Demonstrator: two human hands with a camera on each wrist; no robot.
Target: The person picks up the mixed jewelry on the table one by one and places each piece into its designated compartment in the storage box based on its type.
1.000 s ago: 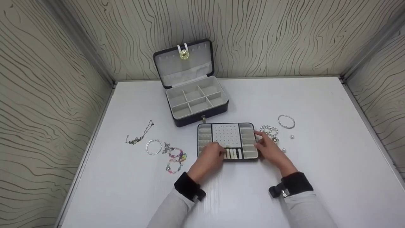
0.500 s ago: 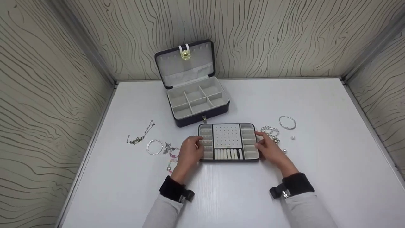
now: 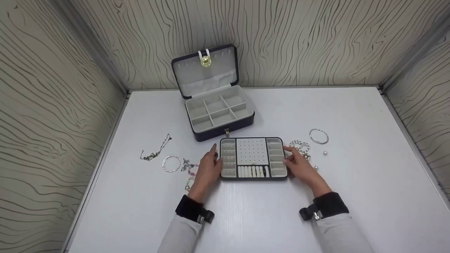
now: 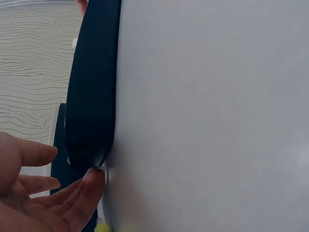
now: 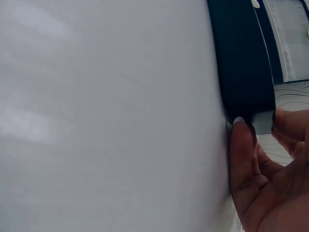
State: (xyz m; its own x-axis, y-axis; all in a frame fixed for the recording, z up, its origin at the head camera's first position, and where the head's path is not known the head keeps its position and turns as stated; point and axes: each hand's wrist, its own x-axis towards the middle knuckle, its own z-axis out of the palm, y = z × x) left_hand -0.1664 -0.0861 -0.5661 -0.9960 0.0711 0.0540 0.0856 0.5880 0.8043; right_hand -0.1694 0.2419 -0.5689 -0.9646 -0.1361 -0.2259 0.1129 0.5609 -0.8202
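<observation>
Wood-grain panels (image 3: 299, 42) back a white table (image 3: 133, 211); we take the jewellery tray (image 3: 253, 179) as landmark. It lies flat on the table, out of its jewellery box (image 3: 211, 133), which sits behind and slightly left of it, lid raised. So far, we judge: tray out, box accessible. What's left, as we read it: loose pieces aren't in either one yet. Left of tray: a dark chain (image 3: 153, 154), a bangle (image 3: 171, 171), and beaded bracelets (image 3: 187, 187) partly hidden by the left hand (image 3: 205, 172). Right of tray: pearl strand (image 3: 300, 142), second bangle (image 3: 319, 143), two pearl pieces (image 3: 325, 153). Specks between the tray's front rolls are too small for us to name.

Left hand: fingers loosely spread, one fingertip touching the tray's near-left corner, no grip. Right hand (image 3: 302, 170): thumb and fingers pinch the tray's right end.

Versus one second ago, the left hand has moved from over the front rolls to the tray's left side; we see the right hand unchanged.
</observation>
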